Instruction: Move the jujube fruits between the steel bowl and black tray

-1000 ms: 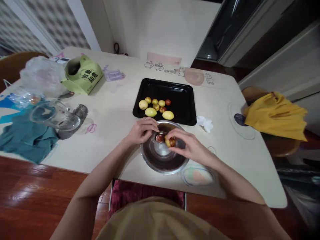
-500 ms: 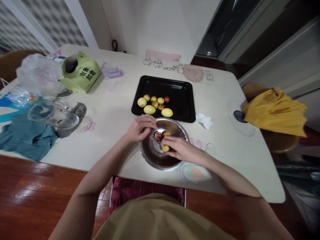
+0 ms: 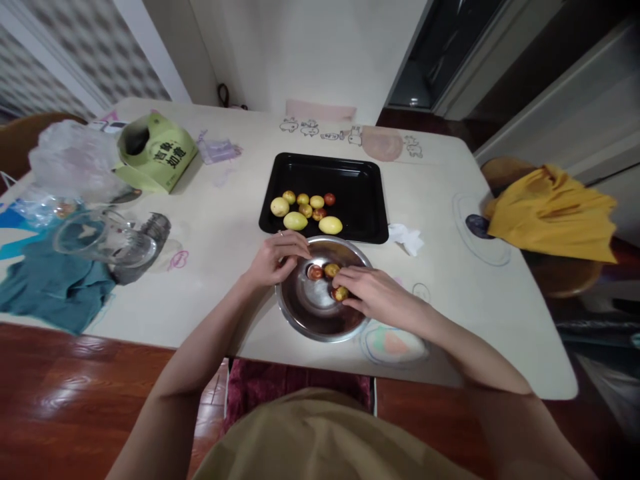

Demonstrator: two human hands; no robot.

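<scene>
A shiny metal bowl (image 3: 300,323) stands near the table's front edge. My left hand (image 3: 275,259) is at its upper left rim, fingers curved over the edge and closed on it. Inside the bowl, my right hand (image 3: 377,293) pinches a yellow-brown jujube (image 3: 341,293) low over the right side. A reddish-brown jujube (image 3: 315,272) and a yellowish jujube (image 3: 331,270) lie close together in the bowl. Just behind it, a black tray (image 3: 357,193) holds several small jujubes (image 3: 303,199) and larger yellow-green fruits, among them a lemon-like one (image 3: 331,225).
A crumpled white tissue (image 3: 406,239) lies right of the tray. On the left are a clear glass jug (image 3: 105,240) on its side, a teal cloth (image 3: 55,283), a green carton (image 3: 160,150) and a plastic bag (image 3: 75,160). Yellow cloth (image 3: 550,213) hangs over a chair at right.
My right hand has shifted slightly right within the bowl with the jujube between its fingers. My left hand keeps its place at the rim. The view has tilted a little.
</scene>
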